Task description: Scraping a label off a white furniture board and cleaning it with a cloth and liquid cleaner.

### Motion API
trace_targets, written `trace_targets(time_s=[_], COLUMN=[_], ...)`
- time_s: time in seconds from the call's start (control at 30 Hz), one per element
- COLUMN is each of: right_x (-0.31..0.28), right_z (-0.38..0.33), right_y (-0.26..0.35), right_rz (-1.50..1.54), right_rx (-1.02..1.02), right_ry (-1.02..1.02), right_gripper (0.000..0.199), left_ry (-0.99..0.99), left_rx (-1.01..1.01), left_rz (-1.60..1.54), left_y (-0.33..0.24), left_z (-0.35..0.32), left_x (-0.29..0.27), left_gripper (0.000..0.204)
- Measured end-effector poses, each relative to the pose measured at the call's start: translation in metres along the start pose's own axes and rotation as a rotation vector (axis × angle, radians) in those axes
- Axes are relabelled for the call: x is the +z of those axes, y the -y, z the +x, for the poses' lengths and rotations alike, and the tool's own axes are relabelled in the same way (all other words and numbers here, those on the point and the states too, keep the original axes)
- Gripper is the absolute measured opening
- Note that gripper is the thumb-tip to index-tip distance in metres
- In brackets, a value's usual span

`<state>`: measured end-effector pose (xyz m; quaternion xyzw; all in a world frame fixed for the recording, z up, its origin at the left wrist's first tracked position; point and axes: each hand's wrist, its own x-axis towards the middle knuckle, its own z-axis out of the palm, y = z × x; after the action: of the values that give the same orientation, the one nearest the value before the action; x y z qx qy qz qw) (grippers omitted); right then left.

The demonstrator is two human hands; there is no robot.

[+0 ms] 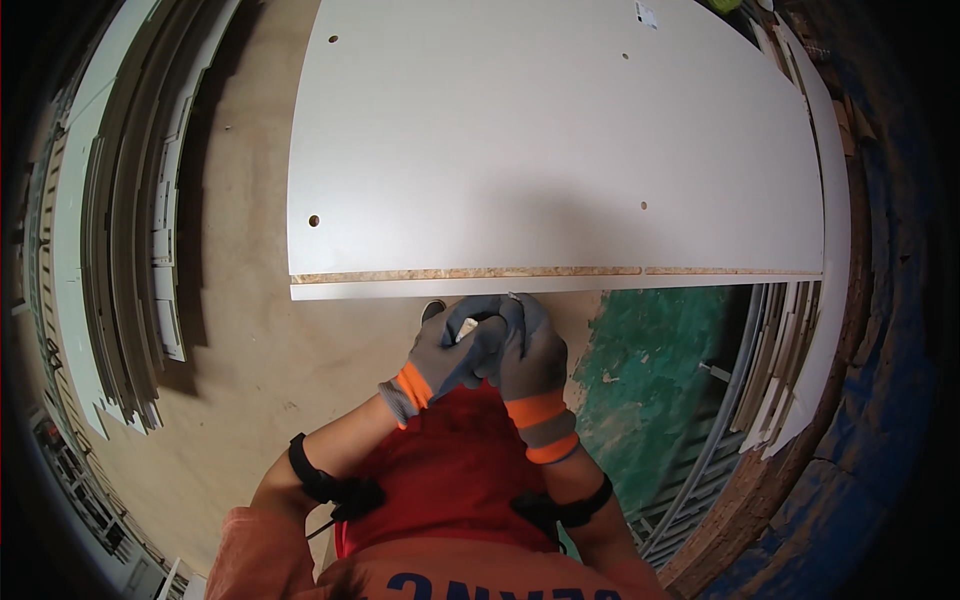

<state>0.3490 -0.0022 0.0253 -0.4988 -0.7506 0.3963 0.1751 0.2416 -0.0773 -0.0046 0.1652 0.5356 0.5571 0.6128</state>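
A: Small pale piece (467, 328) sits between the gloved left hand (445, 358) and right hand (528, 352); mostly covered, kind unclear.

B: Noted. White panel (560, 150) is cut off at the far edge. Far-right sticker (647, 14) too small to read. Left stack of boards (125, 250) blurs toward the rim.

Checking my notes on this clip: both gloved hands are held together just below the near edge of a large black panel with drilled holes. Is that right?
Not quite. The panel is white, not black, as the head view shows; its near edge shows a raw chipboard strip. The rest holds: the left hand and right hand, both gloved, are together just below that edge, and the panel has drilled holes.
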Motion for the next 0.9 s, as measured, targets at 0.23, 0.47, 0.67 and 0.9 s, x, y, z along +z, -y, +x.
trace_targets(time_s=[0.23,0.47,0.67,0.9], right_x=[0.0024,0.0067,0.0043,0.0039], right_z=[-0.002,-0.0052,-0.0037,-0.0044], right_y=[-0.0017,-0.0033,0.0046,0.0019], right_rz=[0.093,0.065,0.012,-0.022], right_rx=[0.047,-0.011,0.012,0.034], right_ry=[0.006,-0.058,0.019,0.027], right_gripper=[0.025,0.026,0.025,0.032], left_ry=[0.016,0.004,0.019,-0.021], left_rx=[-0.027,0.009,0.01,0.013], left_rz=[-0.005,-0.037,-0.031,0.012], left_y=[-0.0082,0.0004,-0.0039,-0.0012], left_z=[-0.0015,-0.0018,-0.0032,-0.0016], left_x=[0.0008,-0.0008,-0.0039,-0.0037], left_gripper=[0.036,0.035,0.035,0.034])
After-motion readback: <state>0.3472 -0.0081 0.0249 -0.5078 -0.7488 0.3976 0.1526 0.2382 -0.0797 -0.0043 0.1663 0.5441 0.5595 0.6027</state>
